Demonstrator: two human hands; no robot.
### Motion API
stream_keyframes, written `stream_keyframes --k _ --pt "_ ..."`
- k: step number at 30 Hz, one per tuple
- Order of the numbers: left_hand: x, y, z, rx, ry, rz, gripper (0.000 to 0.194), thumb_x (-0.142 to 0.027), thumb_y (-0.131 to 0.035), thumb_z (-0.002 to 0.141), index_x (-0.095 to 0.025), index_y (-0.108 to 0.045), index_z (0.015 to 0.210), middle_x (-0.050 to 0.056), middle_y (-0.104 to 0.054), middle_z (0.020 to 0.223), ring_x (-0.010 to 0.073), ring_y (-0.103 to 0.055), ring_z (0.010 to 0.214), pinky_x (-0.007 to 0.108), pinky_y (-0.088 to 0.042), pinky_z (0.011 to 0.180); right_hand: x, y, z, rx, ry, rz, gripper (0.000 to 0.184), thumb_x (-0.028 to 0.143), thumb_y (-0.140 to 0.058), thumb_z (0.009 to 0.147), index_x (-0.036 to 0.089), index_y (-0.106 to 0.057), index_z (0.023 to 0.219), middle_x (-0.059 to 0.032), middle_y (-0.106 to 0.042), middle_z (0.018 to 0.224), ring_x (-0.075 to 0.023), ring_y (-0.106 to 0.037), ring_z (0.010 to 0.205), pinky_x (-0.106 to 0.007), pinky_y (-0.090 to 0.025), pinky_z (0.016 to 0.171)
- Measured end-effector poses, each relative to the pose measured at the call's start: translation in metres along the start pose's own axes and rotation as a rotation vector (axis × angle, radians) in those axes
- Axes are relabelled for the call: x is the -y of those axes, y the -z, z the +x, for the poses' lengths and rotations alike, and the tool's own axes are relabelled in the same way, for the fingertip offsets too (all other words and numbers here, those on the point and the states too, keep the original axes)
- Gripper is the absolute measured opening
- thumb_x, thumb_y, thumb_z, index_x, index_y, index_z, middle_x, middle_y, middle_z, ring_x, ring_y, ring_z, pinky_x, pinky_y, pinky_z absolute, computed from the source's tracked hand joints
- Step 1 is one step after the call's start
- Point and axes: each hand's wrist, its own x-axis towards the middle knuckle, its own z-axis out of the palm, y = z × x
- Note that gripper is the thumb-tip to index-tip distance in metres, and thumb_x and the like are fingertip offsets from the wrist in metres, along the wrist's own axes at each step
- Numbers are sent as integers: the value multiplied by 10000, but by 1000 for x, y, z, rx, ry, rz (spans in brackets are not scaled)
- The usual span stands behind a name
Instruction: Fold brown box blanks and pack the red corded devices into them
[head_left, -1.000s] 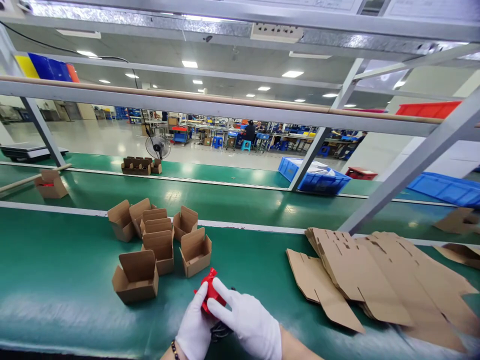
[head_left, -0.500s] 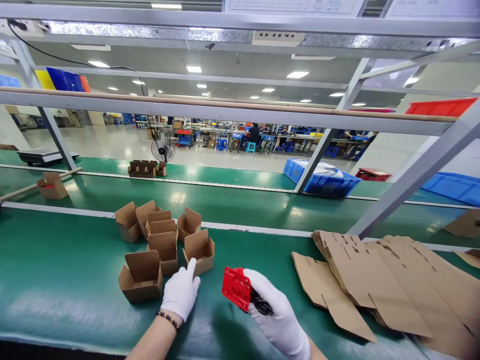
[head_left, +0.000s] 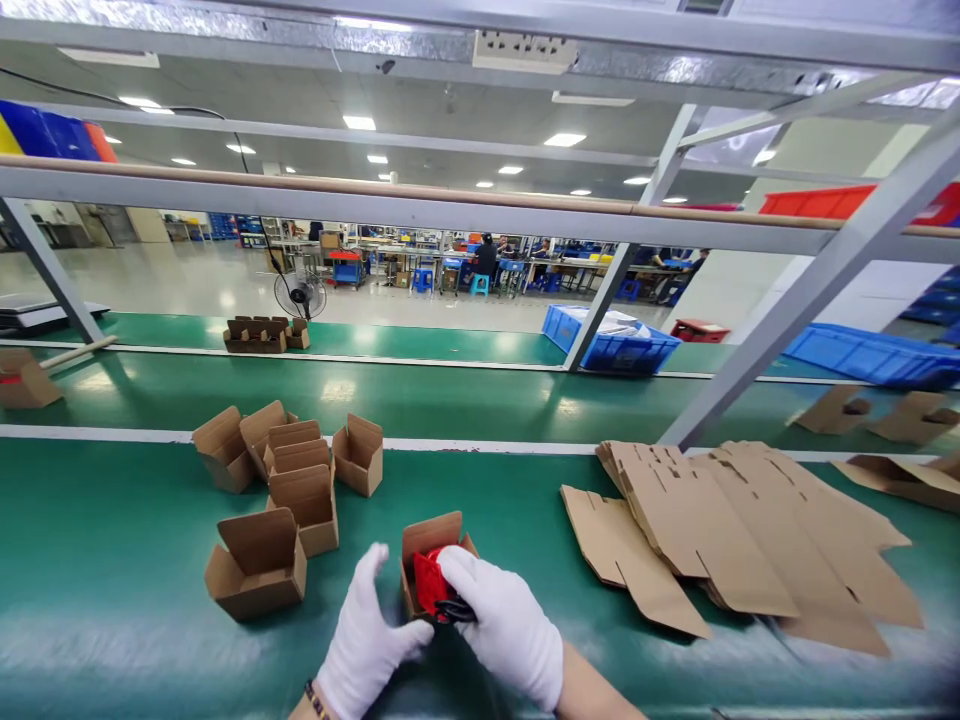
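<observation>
Both my hands wear white gloves. My right hand [head_left: 504, 625] grips a red plastic part [head_left: 430, 581] with a black cord and holds it inside a small open cardboard box [head_left: 433, 535] on the green belt [head_left: 120, 560]. My left hand [head_left: 366, 640] clasps the left side of that box, thumb up against its wall. The lower half of the red part is hidden by the box and my fingers.
Several more open small boxes [head_left: 285, 470] stand to the left, one larger [head_left: 256, 563] nearest. A pile of flat cardboard blanks [head_left: 735, 530] lies to the right. A slanted metal frame post [head_left: 787, 310] rises behind them. Blue crates [head_left: 611, 345] sit on the far belt.
My left hand pulled one box from the group toward me. My right hand brought the red part leftward and down into that box. The camera tilted slightly.
</observation>
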Motion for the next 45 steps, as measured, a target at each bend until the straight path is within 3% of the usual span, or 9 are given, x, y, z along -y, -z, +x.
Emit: stream_keyframes --k 2,4,10,17,27,31,35,39,45 --pt "-12 -4 13 135 23 -197 835 -228 -828 510 -132 -516 1279 173 -680 1237 363 -666 1133 493 -562 978 9 11 8 169 -97 23 403 108 -613 773 196 -617 1166 -78 -704 1183 -268 -709 966 -350 -580 820" --pt "-27 -10 23 257 -21 -337 623 -243 -763 609 -184 -568 1198 104 -723 1155 286 -703 1042 420 -572 962 19 22 21 303 -175 6 349 122 -617 784 194 -635 1125 -66 -714 1114 -278 -710 937 -356 -571 805" --pt "-26 -27 18 161 -10 -253 335 -332 -702 695 -206 -570 975 98 -726 979 264 -707 871 443 -590 859 43 38 43 538 -265 -47 376 123 -593 807 137 -646 1179 -132 -700 1144 -318 -702 985 -394 -564 872" --pt "-7 -30 15 186 -74 -195 248 -352 -612 832 -206 -591 1030 99 -706 1013 236 -694 923 402 -566 888 35 -23 -1 236 -75 -59 768 103 -545 670 113 -521 1438 -168 -506 1496 -393 -407 1410 -482 -502 1053" --pt "-7 -29 15 192 -57 -187 182 -346 -472 908 -208 -589 925 106 -691 927 243 -681 878 423 -555 864 34 -54 -4 112 -101 -23 798 99 -552 648 108 -522 1445 -177 -549 1450 -382 -505 1347 -472 -566 992" --pt "-15 -13 12 203 18 -194 314 -329 -649 766 -205 -580 1045 92 -701 1023 247 -683 941 398 -554 882 19 -49 -22 -134 -73 57 632 46 -487 711 151 -616 1320 -142 -640 1357 -280 -603 1263 -420 -549 1033" --pt "-13 4 -15 273 214 -175 334 -449 -658 737 -193 -593 942 72 -687 924 251 -652 880 390 -533 837 16 -46 -44 -423 -137 -99 294 139 -525 888 160 -652 1152 -157 -715 1104 -270 -720 967 -361 -641 779" --pt "-26 3 -36 563 266 -558 541 -749 -582 718 -209 -567 741 19 -622 685 179 -556 637 318 -490 639 27 -49 -52 -346 -44 -119 323 222 -504 974 161 -586 1280 -100 -686 889 -219 -693 695 -279 -586 573" --pt "-55 -6 -29 469 604 -742 658 -867 -492 715 -211 -524 681 -39 -511 468 102 -397 394 248 -320 426 34 -47 -57 -220 206 106 431 126 -381 1001 123 -410 1430 -129 -699 969 -221 -688 790 -282 -599 697"
